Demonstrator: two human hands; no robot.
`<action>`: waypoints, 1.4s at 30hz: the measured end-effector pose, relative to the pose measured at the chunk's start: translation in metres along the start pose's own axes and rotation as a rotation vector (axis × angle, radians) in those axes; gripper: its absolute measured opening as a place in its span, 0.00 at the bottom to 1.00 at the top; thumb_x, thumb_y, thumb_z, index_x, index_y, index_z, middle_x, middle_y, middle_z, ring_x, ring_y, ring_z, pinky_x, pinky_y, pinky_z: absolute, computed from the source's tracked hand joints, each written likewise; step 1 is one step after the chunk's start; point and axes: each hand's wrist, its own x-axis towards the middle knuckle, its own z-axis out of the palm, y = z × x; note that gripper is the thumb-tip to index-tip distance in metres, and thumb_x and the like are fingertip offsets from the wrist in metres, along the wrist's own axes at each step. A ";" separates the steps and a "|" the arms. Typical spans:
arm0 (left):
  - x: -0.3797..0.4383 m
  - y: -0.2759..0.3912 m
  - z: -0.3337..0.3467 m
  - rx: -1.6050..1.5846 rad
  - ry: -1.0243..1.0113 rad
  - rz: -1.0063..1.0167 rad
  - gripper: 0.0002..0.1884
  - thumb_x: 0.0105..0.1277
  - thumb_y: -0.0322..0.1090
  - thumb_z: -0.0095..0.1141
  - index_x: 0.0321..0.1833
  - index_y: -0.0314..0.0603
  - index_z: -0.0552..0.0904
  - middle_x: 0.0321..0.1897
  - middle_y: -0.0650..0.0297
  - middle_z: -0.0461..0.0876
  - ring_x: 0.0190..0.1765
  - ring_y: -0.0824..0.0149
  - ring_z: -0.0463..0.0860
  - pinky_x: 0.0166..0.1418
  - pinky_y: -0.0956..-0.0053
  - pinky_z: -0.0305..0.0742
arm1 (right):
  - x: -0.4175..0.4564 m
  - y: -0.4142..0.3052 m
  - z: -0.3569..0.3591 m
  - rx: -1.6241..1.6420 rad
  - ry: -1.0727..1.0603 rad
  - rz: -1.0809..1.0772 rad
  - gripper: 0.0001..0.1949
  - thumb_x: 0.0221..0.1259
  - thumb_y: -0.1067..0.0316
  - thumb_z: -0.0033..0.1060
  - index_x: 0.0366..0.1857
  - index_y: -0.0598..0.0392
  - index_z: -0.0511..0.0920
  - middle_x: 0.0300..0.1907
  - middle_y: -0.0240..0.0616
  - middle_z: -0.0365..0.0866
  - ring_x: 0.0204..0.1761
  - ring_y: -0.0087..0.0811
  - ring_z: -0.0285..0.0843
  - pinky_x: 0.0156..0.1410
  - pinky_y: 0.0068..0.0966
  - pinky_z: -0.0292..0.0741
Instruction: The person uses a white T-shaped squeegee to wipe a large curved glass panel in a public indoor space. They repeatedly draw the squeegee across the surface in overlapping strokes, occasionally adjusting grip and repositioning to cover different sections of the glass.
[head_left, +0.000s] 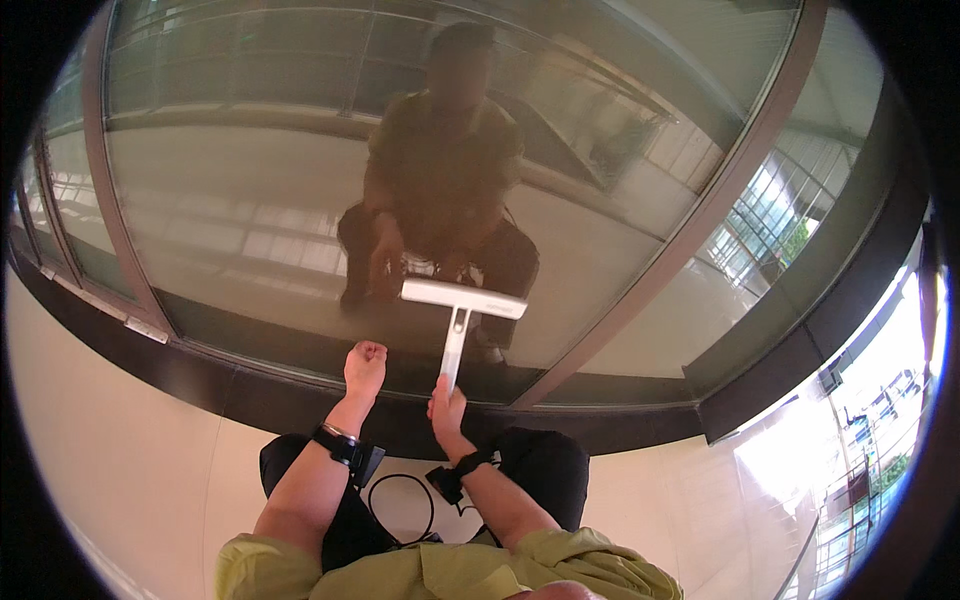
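Note:
A white window squeegee (463, 301) with a wide head and a straight handle is held upright in front of a dark, reflective glass pane (247, 225). My right hand (447, 409) grips the lower end of its handle. Whether the squeegee's blade touches the glass cannot be told. To the left, my left hand (366, 367) is curled into a fist near the pane's lower edge, with no object visible in it. Each wrist wears a black strap with a small device. The glass reflects a crouching person.
Brown metal frame bars (675, 232) border the pane on both sides. A dark ledge (285, 405) runs along its bottom, above a light tiled floor (150, 442). A black cable (401, 476) loops between my knees. Bright daylight and railings appear at the far right.

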 end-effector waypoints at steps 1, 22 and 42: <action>0.002 -0.005 -0.003 0.001 0.008 0.000 0.06 0.58 0.33 0.57 0.33 0.38 0.81 0.25 0.59 0.82 0.33 0.64 0.81 0.41 0.71 0.73 | 0.006 -0.019 0.005 0.007 -0.039 -0.039 0.21 0.68 0.48 0.47 0.21 0.52 0.65 0.13 0.26 0.62 0.12 0.18 0.60 0.16 0.20 0.59; 0.013 -0.005 -0.051 0.007 0.153 -0.088 0.08 0.60 0.34 0.55 0.38 0.38 0.82 0.32 0.59 0.83 0.39 0.63 0.82 0.46 0.71 0.73 | 0.000 -0.012 0.053 -0.059 -0.180 -0.077 0.16 0.67 0.53 0.52 0.27 0.55 0.70 0.13 0.25 0.64 0.12 0.17 0.61 0.16 0.18 0.58; 0.026 0.023 -0.077 -0.216 0.354 -0.145 0.09 0.62 0.29 0.50 0.43 0.34 0.78 0.36 0.61 0.79 0.41 0.70 0.77 0.48 0.76 0.70 | 0.004 0.067 0.037 -0.596 -0.113 -0.192 0.19 0.61 0.52 0.59 0.28 0.61 0.77 0.23 0.48 0.76 0.28 0.46 0.77 0.33 0.36 0.71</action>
